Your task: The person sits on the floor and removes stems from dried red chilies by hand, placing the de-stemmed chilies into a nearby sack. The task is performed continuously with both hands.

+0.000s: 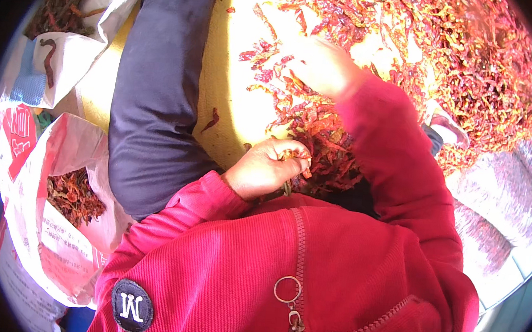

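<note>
My left hand is closed in front of my jacket, with a dried chili pepper pinched between thumb and fingers. Just right of it lies a dark red heap of dried chili peppers, partly in my lap. Farther out, my right hand is low over loose chilies scattered on a yellow sheet. Strong sunlight washes out its fingers, so their grip is hidden. A few chilies lie right by its fingertips.
A large pile of dried chilies spreads across the far right. Left of my leg stands an open white and red sack with chilies inside. Another white sack with darker chilies is beyond it. Full, pale sacks lie at the right.
</note>
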A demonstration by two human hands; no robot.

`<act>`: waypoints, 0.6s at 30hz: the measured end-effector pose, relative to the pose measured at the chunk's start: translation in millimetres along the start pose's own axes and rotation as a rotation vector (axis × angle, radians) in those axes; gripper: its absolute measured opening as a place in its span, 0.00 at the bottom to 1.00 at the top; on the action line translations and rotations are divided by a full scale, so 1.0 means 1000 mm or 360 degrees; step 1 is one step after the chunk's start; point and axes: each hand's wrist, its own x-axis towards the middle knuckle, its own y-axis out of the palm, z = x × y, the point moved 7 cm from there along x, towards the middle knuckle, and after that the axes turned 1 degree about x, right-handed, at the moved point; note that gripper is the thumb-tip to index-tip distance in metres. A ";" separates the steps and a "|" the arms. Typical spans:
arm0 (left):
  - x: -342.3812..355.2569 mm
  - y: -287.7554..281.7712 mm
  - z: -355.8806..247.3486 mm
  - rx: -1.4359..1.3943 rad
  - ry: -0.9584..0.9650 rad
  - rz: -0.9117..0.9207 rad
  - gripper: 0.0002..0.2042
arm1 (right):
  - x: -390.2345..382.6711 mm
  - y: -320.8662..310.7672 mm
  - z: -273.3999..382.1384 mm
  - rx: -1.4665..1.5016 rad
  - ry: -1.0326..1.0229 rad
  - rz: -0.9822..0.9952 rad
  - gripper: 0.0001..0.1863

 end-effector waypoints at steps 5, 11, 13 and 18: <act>0.001 -0.005 -0.006 -0.0015 0.0148 -0.0125 0.05 | 0.018 0.023 -0.020 -0.0218 0.0290 0.0055 0.12; 0.000 -0.010 -0.007 -0.0197 0.0280 -0.0297 0.07 | -0.014 -0.001 -0.017 0.0881 0.0382 -0.0041 0.10; -0.002 -0.012 -0.010 -0.0222 0.0348 -0.0383 0.09 | -0.028 -0.019 0.003 0.1165 0.0253 -0.0081 0.08; -0.009 -0.011 -0.021 -0.0362 0.0345 -0.0556 0.05 | -0.073 -0.015 0.019 0.1854 0.0508 -0.0172 0.08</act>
